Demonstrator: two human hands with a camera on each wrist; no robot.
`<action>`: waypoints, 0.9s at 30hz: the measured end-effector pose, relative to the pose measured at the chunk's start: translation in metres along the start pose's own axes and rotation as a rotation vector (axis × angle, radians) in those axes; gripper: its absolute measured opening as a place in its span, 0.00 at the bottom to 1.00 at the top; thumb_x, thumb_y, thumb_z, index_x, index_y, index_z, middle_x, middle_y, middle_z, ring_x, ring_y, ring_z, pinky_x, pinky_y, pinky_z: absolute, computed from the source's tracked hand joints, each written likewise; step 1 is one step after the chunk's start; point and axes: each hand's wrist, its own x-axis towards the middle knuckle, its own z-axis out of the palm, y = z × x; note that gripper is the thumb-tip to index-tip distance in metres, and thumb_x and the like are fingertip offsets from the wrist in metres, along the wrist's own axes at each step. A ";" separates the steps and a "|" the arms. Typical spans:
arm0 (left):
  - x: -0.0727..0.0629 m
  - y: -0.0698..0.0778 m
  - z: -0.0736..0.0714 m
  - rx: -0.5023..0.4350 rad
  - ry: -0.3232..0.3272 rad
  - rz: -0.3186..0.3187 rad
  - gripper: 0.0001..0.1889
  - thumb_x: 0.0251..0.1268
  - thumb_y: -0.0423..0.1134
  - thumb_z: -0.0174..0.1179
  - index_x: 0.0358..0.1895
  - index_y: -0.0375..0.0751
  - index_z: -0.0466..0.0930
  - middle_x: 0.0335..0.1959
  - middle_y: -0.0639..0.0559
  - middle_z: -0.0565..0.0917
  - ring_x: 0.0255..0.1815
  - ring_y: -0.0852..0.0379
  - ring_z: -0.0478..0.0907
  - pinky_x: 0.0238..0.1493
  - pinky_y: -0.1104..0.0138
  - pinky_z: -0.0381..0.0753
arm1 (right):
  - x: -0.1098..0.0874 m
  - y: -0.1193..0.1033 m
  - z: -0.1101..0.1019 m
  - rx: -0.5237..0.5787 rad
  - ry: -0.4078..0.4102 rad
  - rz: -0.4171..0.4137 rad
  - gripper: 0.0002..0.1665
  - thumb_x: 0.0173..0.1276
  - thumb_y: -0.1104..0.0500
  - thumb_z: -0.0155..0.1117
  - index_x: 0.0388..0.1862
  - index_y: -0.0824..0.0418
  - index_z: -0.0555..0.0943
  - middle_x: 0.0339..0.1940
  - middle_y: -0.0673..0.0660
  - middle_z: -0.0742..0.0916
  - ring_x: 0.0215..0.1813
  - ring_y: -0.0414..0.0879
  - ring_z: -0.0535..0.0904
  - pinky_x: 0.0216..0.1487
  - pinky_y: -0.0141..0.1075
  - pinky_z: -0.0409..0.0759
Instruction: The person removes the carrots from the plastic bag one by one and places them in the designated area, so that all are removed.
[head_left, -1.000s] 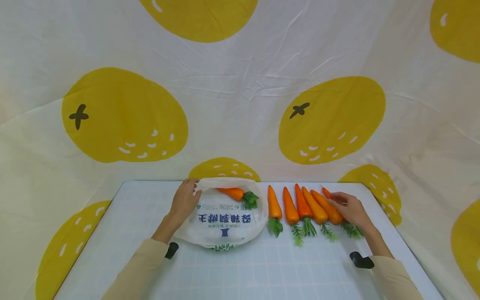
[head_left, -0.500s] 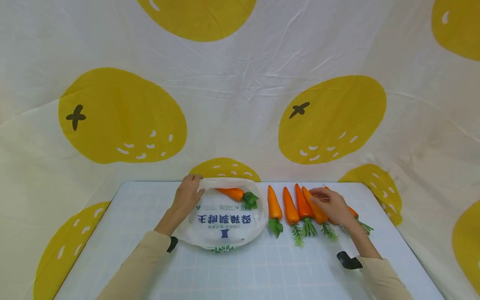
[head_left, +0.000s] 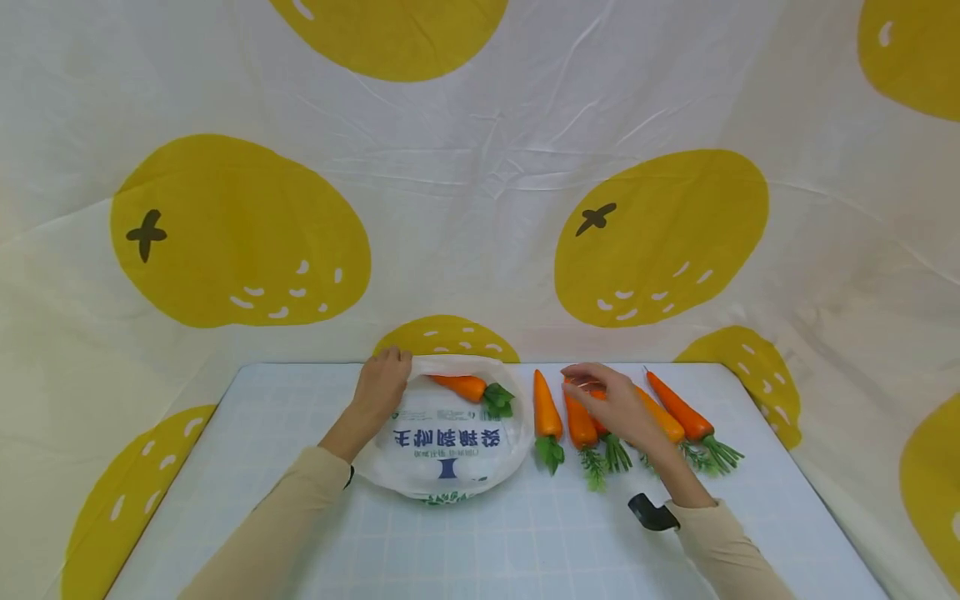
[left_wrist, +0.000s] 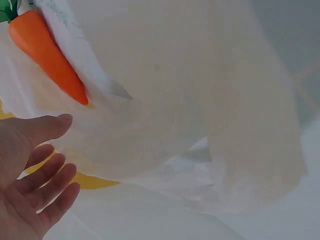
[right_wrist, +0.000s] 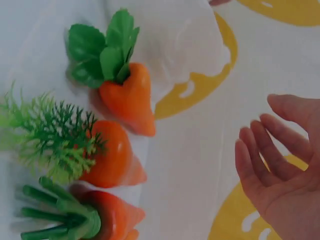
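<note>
A white plastic bag point(head_left: 447, 458) with blue and green print lies on the table, its mouth spread wide. One orange toy carrot point(head_left: 467, 387) with green leaves rests in it, also seen in the left wrist view as a carrot point(left_wrist: 48, 56). By the bag's upper left rim is my left hand point(head_left: 381, 387), its fingers loosely bent and the thumb apart from them in the left wrist view. My right hand point(head_left: 611, 404) hovers over the row of carrots, partly hiding several. In the right wrist view the right hand point(right_wrist: 285, 160) has relaxed fingers with nothing between them.
Right of the bag several carrots lie side by side, from a leafy carrot point(head_left: 547, 408) nearest it to a red-orange carrot point(head_left: 678, 406) at the far right. The pale checked table point(head_left: 480, 550) meets a fruit-print curtain point(head_left: 465, 250) behind.
My right hand has moved left along the row, from the rightmost carrots to the second and third ones, uncovering the right end. My left hand has shifted slightly up and right at the bag's rim.
</note>
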 end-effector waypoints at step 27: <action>0.007 0.002 0.020 -0.294 -0.214 -0.145 0.04 0.67 0.25 0.63 0.41 0.29 0.78 0.32 0.41 0.76 0.30 0.45 0.74 0.33 0.54 0.79 | 0.027 -0.043 0.076 0.114 -0.138 -0.156 0.15 0.73 0.60 0.68 0.55 0.64 0.84 0.52 0.62 0.87 0.49 0.49 0.84 0.56 0.47 0.83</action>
